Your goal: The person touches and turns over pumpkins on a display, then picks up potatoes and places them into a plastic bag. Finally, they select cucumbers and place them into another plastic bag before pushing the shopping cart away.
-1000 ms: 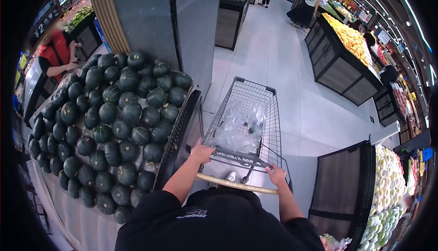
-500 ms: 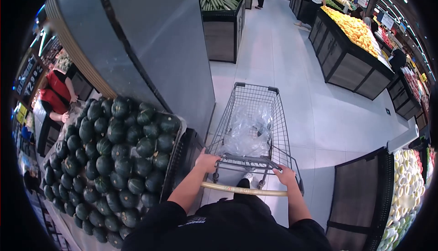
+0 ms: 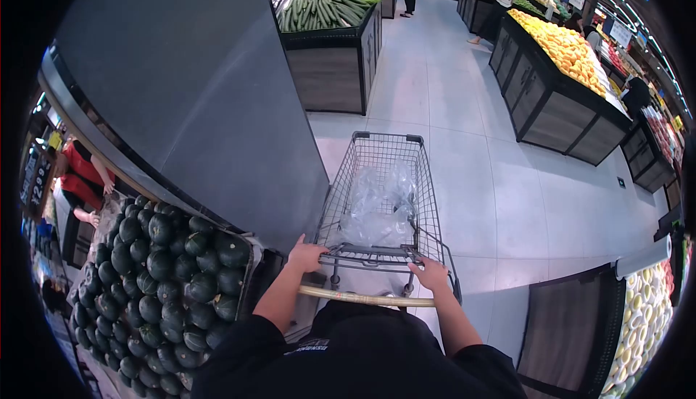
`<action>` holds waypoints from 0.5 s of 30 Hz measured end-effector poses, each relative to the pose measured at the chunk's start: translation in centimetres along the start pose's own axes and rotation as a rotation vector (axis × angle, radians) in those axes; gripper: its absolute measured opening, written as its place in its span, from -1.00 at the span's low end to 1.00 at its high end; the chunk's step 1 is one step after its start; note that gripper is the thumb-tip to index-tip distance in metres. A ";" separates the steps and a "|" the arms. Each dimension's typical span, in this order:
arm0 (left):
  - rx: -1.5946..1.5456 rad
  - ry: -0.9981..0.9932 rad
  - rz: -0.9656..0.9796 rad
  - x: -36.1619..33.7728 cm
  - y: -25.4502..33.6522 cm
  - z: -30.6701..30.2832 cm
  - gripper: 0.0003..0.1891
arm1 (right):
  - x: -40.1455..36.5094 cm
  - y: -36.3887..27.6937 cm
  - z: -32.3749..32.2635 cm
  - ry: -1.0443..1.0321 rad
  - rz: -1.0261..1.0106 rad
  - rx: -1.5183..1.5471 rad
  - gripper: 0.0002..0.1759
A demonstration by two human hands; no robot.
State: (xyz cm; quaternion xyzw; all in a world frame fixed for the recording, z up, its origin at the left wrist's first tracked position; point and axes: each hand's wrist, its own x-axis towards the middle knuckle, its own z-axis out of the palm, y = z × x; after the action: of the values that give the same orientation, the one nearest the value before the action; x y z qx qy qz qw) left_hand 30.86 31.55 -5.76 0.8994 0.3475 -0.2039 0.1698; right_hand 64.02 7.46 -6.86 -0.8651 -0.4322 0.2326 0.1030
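Observation:
A wire shopping cart stands in front of me, with crumpled clear plastic bags lying in its basket. My left hand is closed on the cart's near left side, at the rear edge of the basket, with one finger sticking forward. On the near right side, my right hand is curled round the frame. A yellowish handlebar crosses nearer to my body, below both hands. The undersides of my fingers are hidden.
Dark green squashes are heaped on a stand at left, beside a large grey pillar. Ahead are a stand of green vegetables and one of yellow fruit. A bag roll sits at right. People stand farther off.
The cart and both hands have moved forward along the aisle. The squash stand and pillar have slid back on the left, and the green vegetable stand appears closer.

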 end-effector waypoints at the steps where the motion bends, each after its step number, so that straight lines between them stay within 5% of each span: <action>1: -0.007 -0.005 0.000 0.8 -0.1 -0.5 -0.45 | 1.2 0.0 -0.4 0.008 -0.008 -0.006 -0.28; 15: -0.093 0.034 0.005 13.5 -2.5 -8.1 -0.50 | 15.6 -1.5 -5.5 -0.056 0.005 0.026 -0.25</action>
State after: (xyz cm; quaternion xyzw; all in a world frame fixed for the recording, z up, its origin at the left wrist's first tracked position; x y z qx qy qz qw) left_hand 40.24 44.47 -5.80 0.8947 0.3572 -0.1719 0.2059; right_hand 73.78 20.95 -6.38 -0.8580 -0.4296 0.2627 0.1014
